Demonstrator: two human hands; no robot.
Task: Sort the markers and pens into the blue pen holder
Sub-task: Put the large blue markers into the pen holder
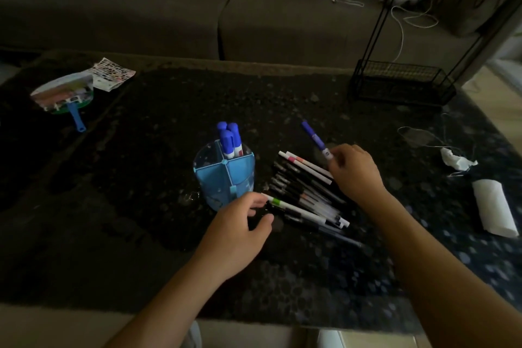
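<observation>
The blue pen holder (224,175) stands mid-table, divided into compartments; three blue-capped markers (230,140) stand in its far compartment. To its right lies a pile of pens (306,195), black and white, fanned side by side. My right hand (354,171) is above the pile's far end and grips the white end of a blue marker (313,135) that points up and away. My left hand (240,230) sits in front of the holder, its fingertips pinching the tip of a white pen with a green band (293,207) at the pile's near edge.
A black wire rack (401,82) stands at the table's back right. A hand fan with a blue handle (66,96) and a printed sheet (113,72) lie back left. Crumpled tissue (457,161), a thin cord and a folded white paper (493,207) lie right. A sofa runs behind.
</observation>
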